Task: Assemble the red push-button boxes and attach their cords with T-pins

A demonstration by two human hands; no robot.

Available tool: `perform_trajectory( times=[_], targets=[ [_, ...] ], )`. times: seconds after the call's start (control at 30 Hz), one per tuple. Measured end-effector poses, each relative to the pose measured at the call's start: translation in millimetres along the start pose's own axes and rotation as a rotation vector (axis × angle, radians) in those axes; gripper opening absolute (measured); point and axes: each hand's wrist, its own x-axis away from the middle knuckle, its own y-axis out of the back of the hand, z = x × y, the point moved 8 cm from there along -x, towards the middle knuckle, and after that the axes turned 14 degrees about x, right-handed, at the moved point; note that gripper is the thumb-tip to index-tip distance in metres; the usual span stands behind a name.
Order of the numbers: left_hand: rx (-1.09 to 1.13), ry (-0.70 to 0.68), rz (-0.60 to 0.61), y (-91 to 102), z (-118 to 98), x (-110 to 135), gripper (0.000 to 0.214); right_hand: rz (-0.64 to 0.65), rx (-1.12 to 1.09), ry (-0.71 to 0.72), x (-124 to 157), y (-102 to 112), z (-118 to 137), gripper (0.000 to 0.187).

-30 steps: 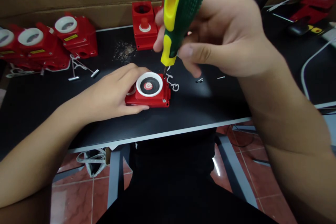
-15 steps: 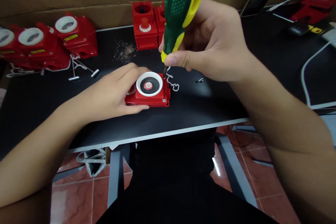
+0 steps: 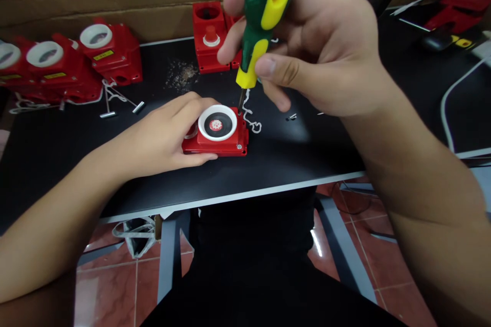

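Observation:
My left hand (image 3: pixel 176 130) is closed around the left end of a red housing (image 3: pixel 226 150) that lies on the black tabletop. A white ring (image 3: pixel 203 132) with a black disc inside stands up from its top. In my right hand (image 3: pixel 326 56) is a green and yellow screwdriver (image 3: pixel 255 41), held upright with a slight tilt between thumb and fingers. Its tip meets the housing's far right corner, where a screw seems to sit. A second screw (image 3: pixel 239 146) shows at the near right corner. A thin white chain (image 3: pixel 251 118) lies just beside the housing.
Several red units with white rings (image 3: pixel 109 53) stand at the left. More red housings (image 3: pixel 210 56) are at the back, near a patch of debris (image 3: pixel 182 75). Small screws (image 3: pixel 292 117) lie to the right. A white cable (image 3: pixel 445 112) runs along the right side.
My right hand's fingers have loosened and spread around the screwdriver handle, which has turned and shows more yellow. The tip stays at the same corner; my left hand has not moved.

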Motion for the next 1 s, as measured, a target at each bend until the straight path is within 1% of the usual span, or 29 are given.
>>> perform_trajectory(
  times=[0.1, 0.17, 0.23, 0.3, 0.4, 0.5, 0.57, 0.6, 0.73, 0.77, 0.83, 0.87, 0.93, 1.0],
  targets=[
    [0.011, 0.0, -0.003, 0.3, 0, 0, 0.065, 0.116, 0.113, 0.098, 1, -5, 4, 0.027],
    [0.01, 0.005, -0.001, -0.2, 1, 0, 0.066, 0.102, 0.147, 0.111, 1, -4, 4, 0.021],
    [0.004, 0.013, -0.004, -0.4, 2, 0, 0.068, 0.052, 0.171, 0.092, 0, -1, 4, 0.019],
    [-0.001, 0.018, -0.006, -0.6, 3, 0, 0.07, 0.01, 0.164, 0.098, -1, 0, 6, 0.022],
    [-0.001, 0.009, -0.005, -0.5, 3, 0, 0.071, -0.029, 0.146, 0.138, -3, -1, 5, 0.035],
    [0.0, -0.005, -0.004, -0.5, 3, 1, 0.07, -0.132, 0.184, 0.158, -5, 2, -3, 0.049],
    [-0.002, -0.018, -0.004, -0.9, 3, 1, 0.069, -0.188, 0.202, 0.163, -5, 4, -8, 0.052],
    [-0.004, -0.028, -0.005, -1.2, 2, 1, 0.069, -0.187, 0.203, 0.163, -4, 3, -9, 0.052],
    [-0.003, -0.04, -0.01, -1.3, 0, 0, 0.066, -0.084, 0.159, 0.145, -2, 0, -3, 0.032],
    [-0.002, -0.034, -0.011, -1.1, 1, -1, 0.066, -0.049, 0.144, 0.141, -1, 1, 0, 0.031],
    [-0.002, -0.024, -0.011, -0.7, 0, -1, 0.067, 0.049, 0.122, 0.135, 1, 2, 5, 0.034],
    [-0.003, -0.021, -0.01, -0.6, 0, -1, 0.067, 0.118, 0.115, 0.133, 1, 2, 6, 0.035],
    [-0.004, -0.015, -0.006, -0.8, 1, -1, 0.067, 0.235, 0.108, 0.126, 2, 1, 5, 0.033],
    [-0.007, -0.015, -0.006, -0.9, 1, 0, 0.067, 0.274, 0.11, 0.127, 1, 2, 2, 0.03]
  ],
)
